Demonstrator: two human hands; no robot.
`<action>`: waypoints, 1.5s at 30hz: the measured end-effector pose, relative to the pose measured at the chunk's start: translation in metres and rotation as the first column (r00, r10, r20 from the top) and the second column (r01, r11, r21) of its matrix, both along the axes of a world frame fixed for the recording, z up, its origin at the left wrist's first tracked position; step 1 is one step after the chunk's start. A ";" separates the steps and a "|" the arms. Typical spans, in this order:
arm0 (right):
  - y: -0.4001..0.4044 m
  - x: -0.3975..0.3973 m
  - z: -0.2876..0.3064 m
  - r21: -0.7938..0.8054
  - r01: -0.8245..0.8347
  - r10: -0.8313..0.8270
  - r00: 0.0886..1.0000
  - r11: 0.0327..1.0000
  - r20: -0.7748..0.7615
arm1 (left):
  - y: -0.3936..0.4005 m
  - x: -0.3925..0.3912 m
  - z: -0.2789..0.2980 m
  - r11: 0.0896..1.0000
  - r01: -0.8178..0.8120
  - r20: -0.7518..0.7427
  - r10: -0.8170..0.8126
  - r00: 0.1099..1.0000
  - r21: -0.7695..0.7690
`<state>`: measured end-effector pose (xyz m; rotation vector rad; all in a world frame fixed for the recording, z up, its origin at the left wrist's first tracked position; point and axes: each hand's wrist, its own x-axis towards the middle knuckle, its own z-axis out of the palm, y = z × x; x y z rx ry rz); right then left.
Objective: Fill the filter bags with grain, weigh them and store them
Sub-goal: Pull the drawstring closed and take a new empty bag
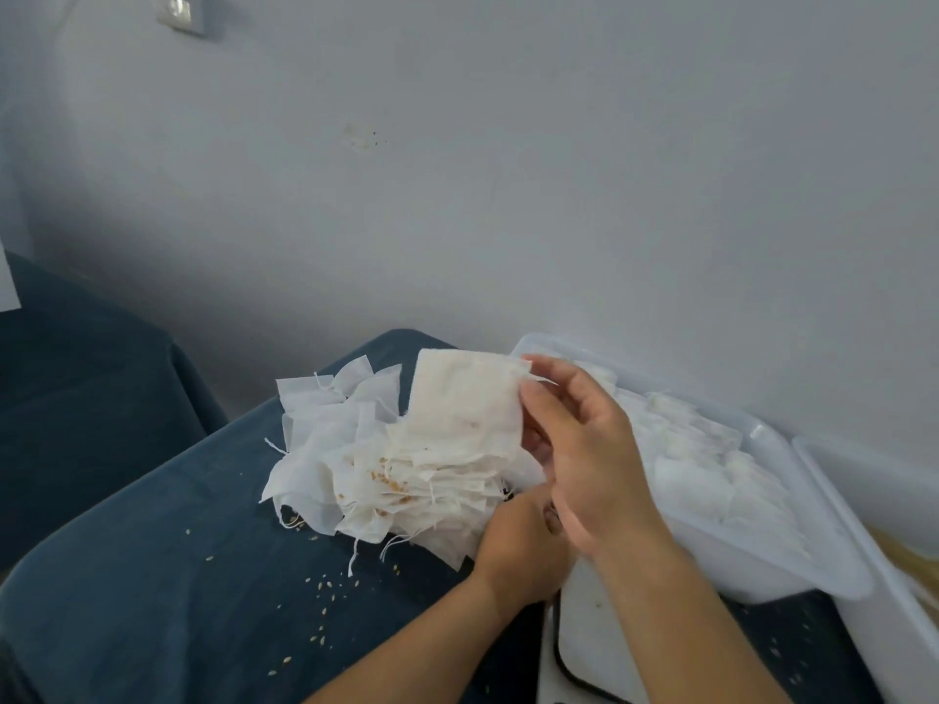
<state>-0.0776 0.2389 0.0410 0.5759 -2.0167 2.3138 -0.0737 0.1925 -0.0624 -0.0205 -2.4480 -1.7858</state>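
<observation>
Filter bag [465,398] flat, empty, grain-stained, pinched in right hand [584,459]; left hand [518,546] grips bag pile [386,475].

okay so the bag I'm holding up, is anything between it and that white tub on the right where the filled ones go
Nothing visible blocks it. The right hand pinches the filter bag just left of the white tub, whose top is open with filled bags inside. The bag itself looks flat and unfilled.

The left hand's [523,546] fingers are hidden under the bag pile [386,480]; the scale [589,647] is cut off below.
</observation>
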 end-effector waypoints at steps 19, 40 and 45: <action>0.146 0.037 -0.074 0.019 0.528 -0.527 0.844 0.849 0.099 | 0.017 0.020 0.012 0.959 -0.265 -0.241 0.283 0.928 0.103; 0.135 0.049 -0.072 0.089 0.507 -0.498 0.861 0.857 -0.107 | 0.045 0.043 0.017 0.972 0.184 -0.352 -0.122 0.928 0.148; 0.135 0.051 -0.070 0.036 0.484 -0.481 0.874 0.874 -0.071 | 0.046 0.043 0.017 0.963 0.159 -0.305 -0.087 0.949 0.220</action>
